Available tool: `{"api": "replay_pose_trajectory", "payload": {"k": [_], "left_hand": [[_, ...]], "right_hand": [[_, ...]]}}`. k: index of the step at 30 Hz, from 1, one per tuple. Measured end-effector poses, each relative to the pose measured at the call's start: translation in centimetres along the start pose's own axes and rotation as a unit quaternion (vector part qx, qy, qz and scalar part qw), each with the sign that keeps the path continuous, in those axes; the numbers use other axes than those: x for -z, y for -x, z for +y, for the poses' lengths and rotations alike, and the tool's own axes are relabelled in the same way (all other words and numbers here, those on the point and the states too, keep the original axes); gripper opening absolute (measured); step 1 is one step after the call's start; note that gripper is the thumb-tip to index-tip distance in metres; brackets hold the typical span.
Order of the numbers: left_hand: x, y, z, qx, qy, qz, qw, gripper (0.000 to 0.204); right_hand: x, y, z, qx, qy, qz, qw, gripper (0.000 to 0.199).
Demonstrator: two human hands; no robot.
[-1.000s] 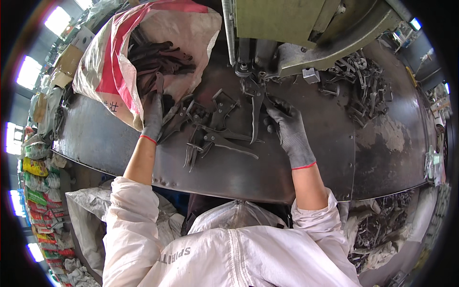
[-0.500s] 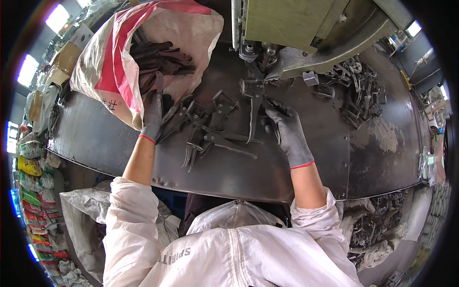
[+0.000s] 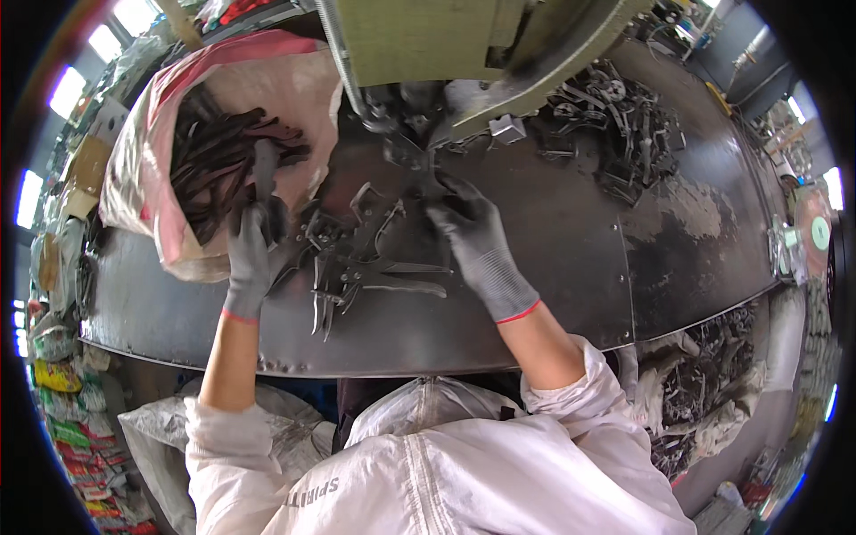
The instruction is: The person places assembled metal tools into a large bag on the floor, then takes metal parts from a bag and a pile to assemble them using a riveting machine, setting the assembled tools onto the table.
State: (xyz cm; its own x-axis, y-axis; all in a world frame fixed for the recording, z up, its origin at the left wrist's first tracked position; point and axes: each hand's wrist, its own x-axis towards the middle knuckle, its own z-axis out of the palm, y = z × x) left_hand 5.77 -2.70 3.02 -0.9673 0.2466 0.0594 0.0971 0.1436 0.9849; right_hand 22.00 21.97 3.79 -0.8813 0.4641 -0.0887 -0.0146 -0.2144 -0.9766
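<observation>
At frame centre the gloved right hand (image 3: 471, 234) pinches a dark metal part (image 3: 426, 171) under the green press (image 3: 428, 40), while the left hand (image 3: 251, 254) grips a dark bar (image 3: 264, 178) at the sack (image 3: 192, 143) mouth.

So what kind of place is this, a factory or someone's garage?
Most likely a small metalworking factory. A press-like green machine stands over a dark steel workbench strewn with plier-shaped metal parts; a sack holds more, and another heap lies to the right.

I see a metal workshop or small factory: a dark steel workbench (image 3: 553, 294) strewn with blackened plier-like parts (image 3: 357, 276), a green press machine (image 3: 446, 36) above, and sacks of metal pieces (image 3: 214, 160) alongside.
</observation>
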Motion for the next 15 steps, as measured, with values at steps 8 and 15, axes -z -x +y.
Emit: {"api": "replay_pose_trajectory", "payload": {"k": [8,15], "left_hand": [[-11.3,8.1,9.3,0.064,0.044,-0.288,0.955,0.024],[-15.6,3.7,5.3,0.083,0.092,-0.359,0.925,0.027]], "right_hand": [[8.3,-11.1,-3.5,0.26,0.249,0.097,0.928,0.016],[26.1,-21.9,-5.1,0.163,0.731,0.138,0.649,0.037]]}}
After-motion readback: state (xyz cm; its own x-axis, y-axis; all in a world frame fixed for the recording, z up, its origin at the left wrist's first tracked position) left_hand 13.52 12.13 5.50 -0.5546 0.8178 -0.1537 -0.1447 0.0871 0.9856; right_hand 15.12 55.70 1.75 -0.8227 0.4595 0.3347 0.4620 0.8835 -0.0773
